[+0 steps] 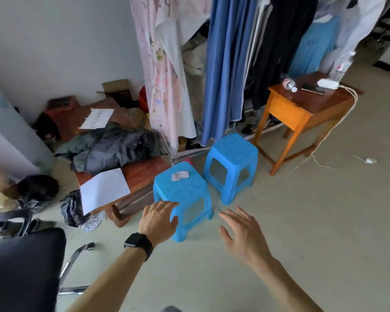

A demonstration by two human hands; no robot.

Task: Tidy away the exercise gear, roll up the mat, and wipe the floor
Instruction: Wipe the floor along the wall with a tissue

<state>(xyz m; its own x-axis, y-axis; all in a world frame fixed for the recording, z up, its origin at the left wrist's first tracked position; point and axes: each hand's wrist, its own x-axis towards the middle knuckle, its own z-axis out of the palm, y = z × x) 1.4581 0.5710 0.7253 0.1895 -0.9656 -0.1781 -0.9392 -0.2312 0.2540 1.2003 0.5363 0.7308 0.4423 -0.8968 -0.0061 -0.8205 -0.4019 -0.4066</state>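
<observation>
Two blue plastic stools stand on the pale floor. The near stool (pixel 185 188) carries a small crumpled clear wrapper (pixel 179 176) on its seat. Behind it to the right stands the far stool (pixel 232 158). My left hand (pixel 159 219), with a black watch on the wrist and a ring on one finger, rests with spread fingers on the near stool's front left corner. My right hand (pixel 241 233) hovers open over the floor just right of that stool, touching nothing. No mat or exercise gear is in view.
A clothes rack (pixel 223 64) with hanging garments fills the back. An orange wooden side table (pixel 306 109) holds a bottle and a power strip. A low brown table (pixel 142 174) carries a dark jacket and papers. A black office chair (pixel 23 273) sits near left, black bags beside it.
</observation>
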